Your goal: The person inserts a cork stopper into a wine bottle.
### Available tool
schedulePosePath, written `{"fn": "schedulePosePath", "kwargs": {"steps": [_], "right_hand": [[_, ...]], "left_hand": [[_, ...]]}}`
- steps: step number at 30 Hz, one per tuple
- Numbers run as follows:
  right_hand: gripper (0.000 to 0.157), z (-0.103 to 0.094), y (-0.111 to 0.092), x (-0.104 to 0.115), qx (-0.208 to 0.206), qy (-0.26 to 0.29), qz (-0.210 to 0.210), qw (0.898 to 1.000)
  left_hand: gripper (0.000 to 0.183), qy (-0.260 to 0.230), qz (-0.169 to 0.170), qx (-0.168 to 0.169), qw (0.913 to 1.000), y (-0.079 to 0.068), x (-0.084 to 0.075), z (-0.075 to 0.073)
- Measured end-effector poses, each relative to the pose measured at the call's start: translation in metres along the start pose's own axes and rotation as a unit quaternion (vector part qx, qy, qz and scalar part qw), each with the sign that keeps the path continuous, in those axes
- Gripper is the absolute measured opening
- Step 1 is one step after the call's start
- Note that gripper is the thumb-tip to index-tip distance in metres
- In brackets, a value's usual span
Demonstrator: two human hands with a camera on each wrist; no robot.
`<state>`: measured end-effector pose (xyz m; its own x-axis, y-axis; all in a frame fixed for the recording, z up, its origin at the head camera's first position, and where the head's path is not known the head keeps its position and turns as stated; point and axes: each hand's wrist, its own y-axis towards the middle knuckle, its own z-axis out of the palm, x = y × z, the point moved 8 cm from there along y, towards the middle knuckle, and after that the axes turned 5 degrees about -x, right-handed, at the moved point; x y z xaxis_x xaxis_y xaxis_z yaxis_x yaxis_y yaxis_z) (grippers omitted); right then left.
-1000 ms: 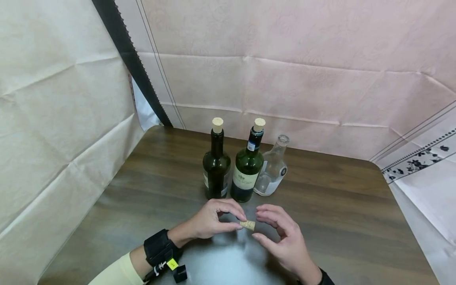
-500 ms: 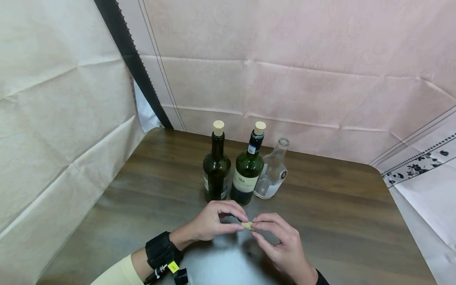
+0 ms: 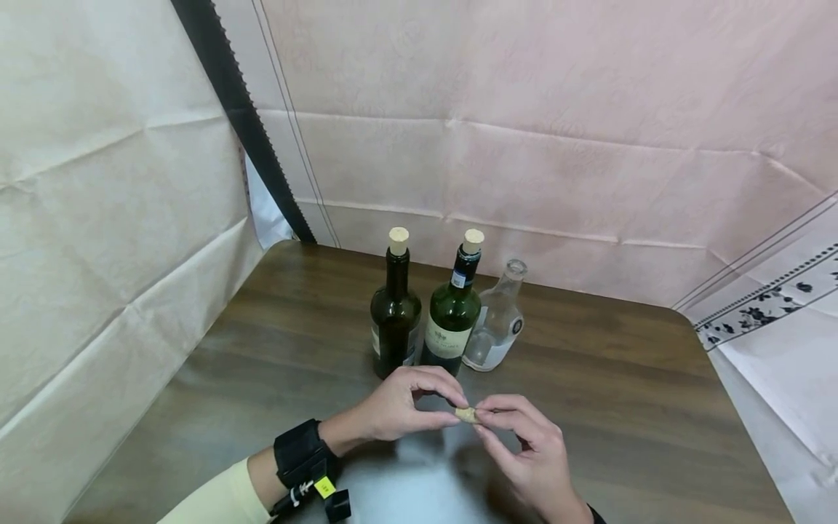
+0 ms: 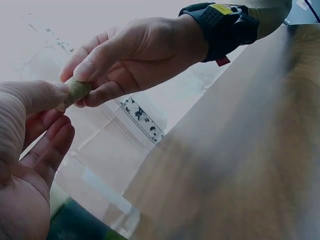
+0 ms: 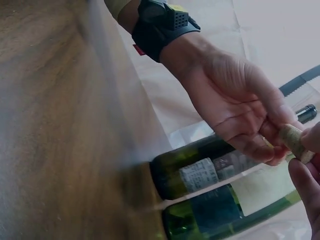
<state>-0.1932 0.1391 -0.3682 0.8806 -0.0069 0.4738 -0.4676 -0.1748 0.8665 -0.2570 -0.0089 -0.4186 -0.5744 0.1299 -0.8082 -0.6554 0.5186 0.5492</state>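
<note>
A small tan cork (image 3: 465, 415) is held between both hands in front of the bottles. My left hand (image 3: 409, 404) pinches one end with thumb and fingers, and my right hand (image 3: 530, 444) pinches the other. Up close in the left wrist view, the cork (image 4: 78, 91) spans the two sets of fingertips. Just beyond the hands stand a dark wine bottle (image 3: 395, 313) and a green wine bottle (image 3: 453, 309), each with a pale stopper in its neck. To their right is a clear glass bottle (image 3: 495, 327) with an uncovered mouth.
All three bottles stand close together on the brown wooden table (image 3: 602, 364). Light pinkish cloth (image 3: 543, 167) hangs behind the table, and a cream cloth (image 3: 118, 218) hangs along the left side. A black wrist strap (image 3: 301, 455) with a small device sits on the left arm.
My right hand has closed in from the right and taken hold of the cork's other end. Both hands then shift slightly right with it. The bottles stay in place.
</note>
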Motion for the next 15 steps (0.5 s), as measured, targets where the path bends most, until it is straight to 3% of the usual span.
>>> {"fn": "schedulePosePath", "kwargs": {"steps": [4, 7, 15], "right_hand": [[0.026, -0.010, 0.001, -0.001, -0.016, 0.037, 0.003, 0.999], [0.027, -0.016, 0.000, -0.002, -0.022, 0.039, 0.013, 0.999], [0.032, -0.026, -0.011, -0.005, -0.034, 0.031, 0.041, 0.998]], "left_hand": [[0.023, 0.039, 0.001, -0.012, 0.9992, 0.017, -0.012, 0.004], [0.026, 0.069, -0.002, -0.041, 0.9968, 0.033, -0.022, 0.008], [0.032, 0.037, -0.016, -0.137, 0.9898, 0.075, -0.047, 0.012]]}}
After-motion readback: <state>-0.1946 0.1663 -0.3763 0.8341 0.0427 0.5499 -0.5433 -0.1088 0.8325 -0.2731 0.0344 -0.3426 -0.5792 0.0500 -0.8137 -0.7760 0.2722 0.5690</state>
